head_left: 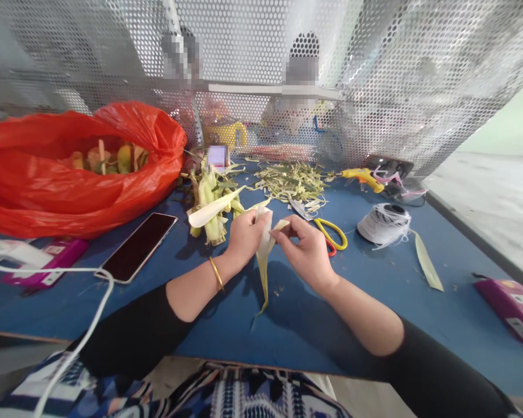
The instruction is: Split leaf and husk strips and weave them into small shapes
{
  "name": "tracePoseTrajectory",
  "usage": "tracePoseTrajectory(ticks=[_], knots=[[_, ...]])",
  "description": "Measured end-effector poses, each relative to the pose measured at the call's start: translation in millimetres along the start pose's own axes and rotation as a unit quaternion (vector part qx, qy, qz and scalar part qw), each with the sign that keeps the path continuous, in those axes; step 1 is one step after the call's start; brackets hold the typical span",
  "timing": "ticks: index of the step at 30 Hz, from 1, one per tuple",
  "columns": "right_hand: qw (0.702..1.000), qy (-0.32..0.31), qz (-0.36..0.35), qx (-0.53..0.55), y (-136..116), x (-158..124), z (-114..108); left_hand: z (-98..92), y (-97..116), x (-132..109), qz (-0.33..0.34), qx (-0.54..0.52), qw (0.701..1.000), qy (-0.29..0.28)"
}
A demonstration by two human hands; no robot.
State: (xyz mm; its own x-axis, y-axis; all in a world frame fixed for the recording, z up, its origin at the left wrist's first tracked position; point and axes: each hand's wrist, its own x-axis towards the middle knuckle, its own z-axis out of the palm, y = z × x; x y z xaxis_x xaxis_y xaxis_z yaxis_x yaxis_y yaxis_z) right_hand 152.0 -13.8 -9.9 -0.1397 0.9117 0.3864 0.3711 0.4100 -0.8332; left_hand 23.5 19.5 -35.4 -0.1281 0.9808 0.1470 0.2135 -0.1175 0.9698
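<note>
My left hand (245, 235) is closed on pale corn husks (264, 247), whose narrow tip hangs down toward the table. Another broad husk strip (213, 210) sticks out to the left, above that hand. With thumb and forefinger pinched, my right hand (307, 247) grips a folded edge of husk on the right side of the same piece. Just behind the hands lies a heap of green and cream husks (211, 191). Scissors (331, 235) with yellow and red handles rest beyond my right hand, their blades partly among the trimmings.
Husk trimmings (292, 183) are piled at the back. A red plastic bag (157, 168) and a phone (139, 247) lie left. To the right are a white thread spool (384, 225), a loose husk strip (426, 261), a yellow glue gun (362, 179) and a purple power strip (508, 305). A perforated metal screen (253, 58) stands behind.
</note>
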Motion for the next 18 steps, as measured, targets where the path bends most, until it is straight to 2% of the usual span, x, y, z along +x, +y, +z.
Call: tracePoseTrajectory(ticks=[4,10,12,18], knots=[[1.000,-0.017,0.004,0.017,-2,-1,1,-0.2,-2,2,-0.009,-0.018,1.000,0.014],[0.989,-0.114,0.077,0.057,11,1,7,-0.7,-4,3,0.005,0.019,0.999,0.026],[0.987,-0.106,0.091,0.079,15,2,7,-0.1,-2,1,-0.005,0.011,1.000,0.024],[0.990,-0.012,0.081,0.114,20,7,4,4.5,8,-7,-0.063,-0.027,0.997,-0.036]])
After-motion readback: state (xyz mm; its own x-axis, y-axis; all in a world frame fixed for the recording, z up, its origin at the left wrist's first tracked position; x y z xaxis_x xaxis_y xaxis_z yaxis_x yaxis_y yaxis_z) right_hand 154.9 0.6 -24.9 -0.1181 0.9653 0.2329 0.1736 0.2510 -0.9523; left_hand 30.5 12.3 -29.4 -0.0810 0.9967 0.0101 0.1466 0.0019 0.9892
